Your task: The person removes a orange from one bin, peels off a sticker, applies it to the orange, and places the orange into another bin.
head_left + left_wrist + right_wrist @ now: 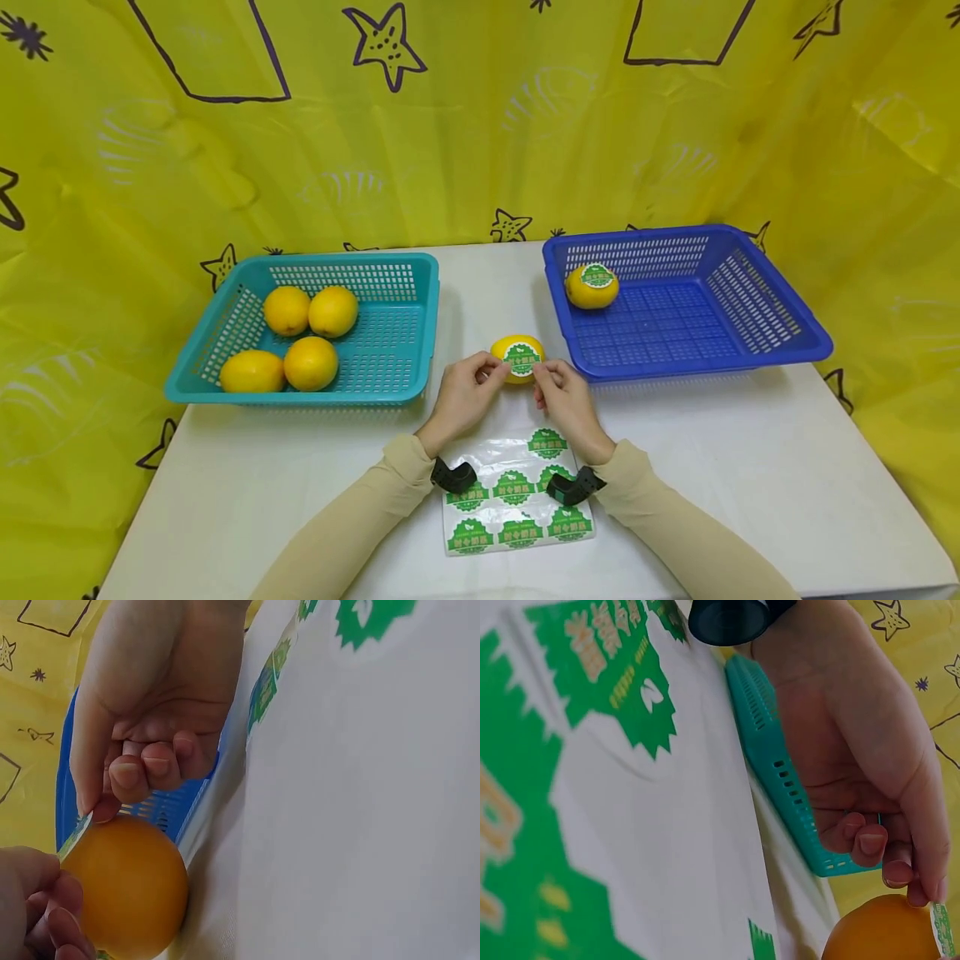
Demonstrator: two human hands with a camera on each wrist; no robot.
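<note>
Both hands — fingers curled — pinch lemon.

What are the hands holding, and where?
Both hands, left and right, pinch the green sticker by its side edges, on the lemon.

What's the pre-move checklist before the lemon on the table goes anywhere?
1. Sticker on the lemon: ok, it sits on the upward face.
2. Sticker edges pressed flat: cannot tell; the left wrist view shows one edge at a fingertip, possibly not down.
3. Left hand on the lemon: ok, fingers touch its left side.
4. Right hand on the lemon: ok, fingertips at the sticker's right edge.
5. Blue basket has room: ok, it holds one labelled lemon in its far left corner.
6. Sticker sheet has labels left: ok, several remain.
</note>
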